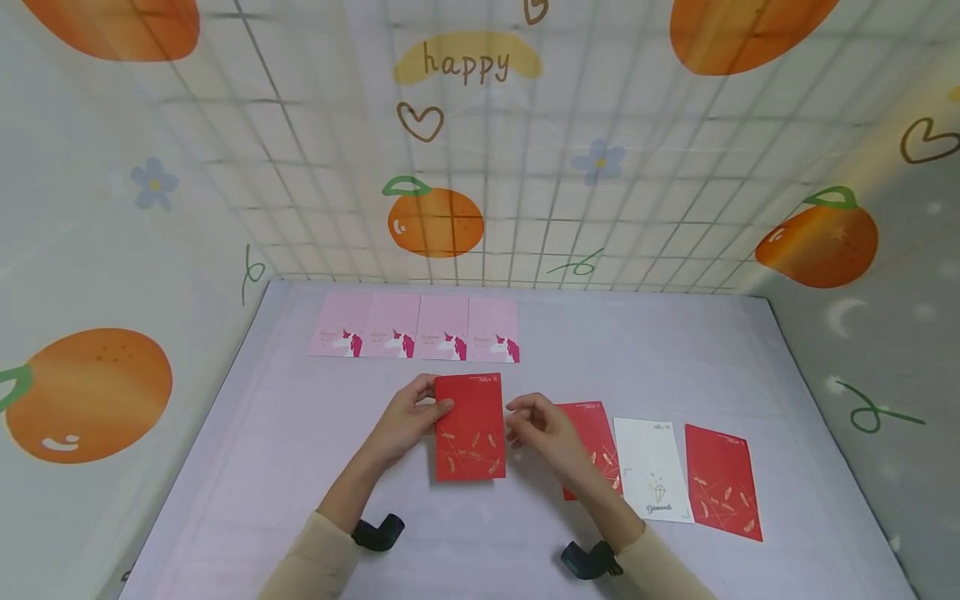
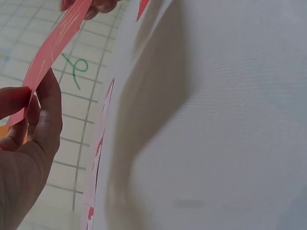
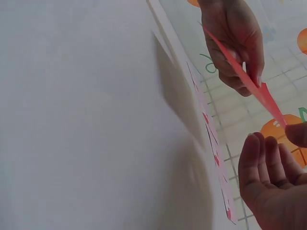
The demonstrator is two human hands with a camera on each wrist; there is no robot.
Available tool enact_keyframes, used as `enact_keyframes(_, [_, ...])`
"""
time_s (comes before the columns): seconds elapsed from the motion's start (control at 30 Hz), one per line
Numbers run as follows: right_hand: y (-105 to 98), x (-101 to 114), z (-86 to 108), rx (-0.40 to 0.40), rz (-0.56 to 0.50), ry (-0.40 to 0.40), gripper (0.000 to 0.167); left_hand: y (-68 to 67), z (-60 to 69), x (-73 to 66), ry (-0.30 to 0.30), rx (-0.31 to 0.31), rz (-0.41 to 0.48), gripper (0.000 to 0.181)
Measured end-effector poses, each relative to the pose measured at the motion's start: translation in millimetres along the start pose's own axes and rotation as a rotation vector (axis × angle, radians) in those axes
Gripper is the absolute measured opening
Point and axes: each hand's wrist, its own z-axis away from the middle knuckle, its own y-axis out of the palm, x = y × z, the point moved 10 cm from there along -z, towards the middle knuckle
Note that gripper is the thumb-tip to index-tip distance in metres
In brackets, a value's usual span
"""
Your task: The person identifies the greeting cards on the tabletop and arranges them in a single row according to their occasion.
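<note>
Head cam: L hand (image 1: 408, 418) pinches red gold-print card (image 1: 472, 437) at upper L edge, most of it R of & below grip; R hand (image 1: 546, 431) just off opp. edge, fingers loosely bent.

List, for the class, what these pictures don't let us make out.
Head view: print atop the held red card, too small.
Head view: part of the leftmost lying red card, covered by the right forearm.
Left wrist view: most of the right hand, cut off by the top edge.
</note>
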Motion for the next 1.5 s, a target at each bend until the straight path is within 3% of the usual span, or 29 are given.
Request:
enact_keyframes(0.27, [10,-9,8.5,0.055,-0.006,0.006,0.036,-6.3,0.2,-1.5,0.007,-0.037,0.003,0.040])
enact_keyframes(0.7, [18,-17,10.7,0.097,-0.021,0.023,0.032,-7.3,0.1,-2.9,0.009,-0.044,0.009,0.038])
enact_keyframes(1.5, [18,-19,10.7,0.084,-0.011,0.032,0.028,-5.5,1.3,-0.7,-0.001,-0.043,0.025,0.040])
